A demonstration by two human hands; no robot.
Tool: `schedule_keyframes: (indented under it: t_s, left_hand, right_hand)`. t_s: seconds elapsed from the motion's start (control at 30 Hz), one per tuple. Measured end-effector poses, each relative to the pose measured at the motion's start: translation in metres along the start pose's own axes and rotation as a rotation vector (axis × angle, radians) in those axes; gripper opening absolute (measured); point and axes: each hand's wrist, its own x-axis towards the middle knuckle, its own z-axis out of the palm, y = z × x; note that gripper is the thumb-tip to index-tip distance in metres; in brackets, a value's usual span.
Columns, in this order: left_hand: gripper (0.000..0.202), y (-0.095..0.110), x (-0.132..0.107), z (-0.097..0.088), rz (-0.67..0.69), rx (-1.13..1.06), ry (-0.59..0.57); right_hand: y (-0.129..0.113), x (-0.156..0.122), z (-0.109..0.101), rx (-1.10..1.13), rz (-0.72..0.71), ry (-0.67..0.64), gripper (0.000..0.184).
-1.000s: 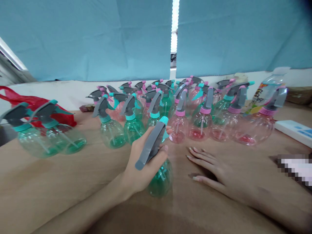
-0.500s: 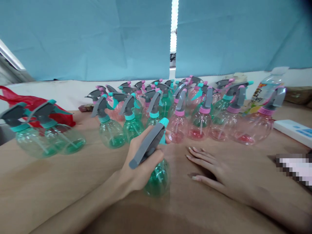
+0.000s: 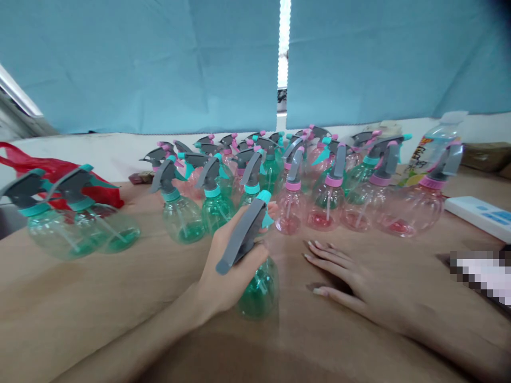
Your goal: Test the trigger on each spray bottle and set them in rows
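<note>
My left hand (image 3: 227, 266) is wrapped round the neck of a green spray bottle (image 3: 257, 290) with a grey trigger and teal nozzle; the bottle stands on the wooden table (image 3: 99, 298) in front of me. Fingers spread, my right hand (image 3: 351, 276) lies flat on the table just right of that bottle and holds nothing. Behind both hands stands a crowd of several green and pink spray bottles (image 3: 295, 186).
Two more green spray bottles (image 3: 75, 218) stand at the left by a red bag (image 3: 59, 170). A labelled drink bottle (image 3: 433, 143) and a white box (image 3: 483, 213) are at the right. Blue curtains hang behind.
The green spray bottle in my left hand has shifted slightly to the left and tilted a little. My right hand has stayed flat on the table.
</note>
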Motion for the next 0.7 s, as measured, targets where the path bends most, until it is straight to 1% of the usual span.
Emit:
schedule_keyframes:
  t_s: [0.1,0.37,0.5,0.7]
  left_hand:
    - [0.031,0.0008,0.0004,0.0010,-0.042,-0.106,-0.049]
    - [0.044,-0.0015,-0.0020,0.0005,-0.060,-0.101,-0.085]
    - [0.043,-0.0008,-0.0014,0.0000,-0.049,-0.130,-0.100]
    - [0.045,-0.0014,-0.0006,0.0002,-0.052,-0.073,-0.097]
  right_hand:
    - [-0.0003,-0.0001,0.0001,0.009,0.002,0.005,0.060]
    - [-0.0020,-0.0001,-0.0003,0.011,0.015,0.020,0.061]
    - [-0.0005,0.0001,0.0002,0.005,0.003,0.022,0.060]
    - [-0.0004,-0.0003,0.0005,0.020,0.002,0.026,0.060]
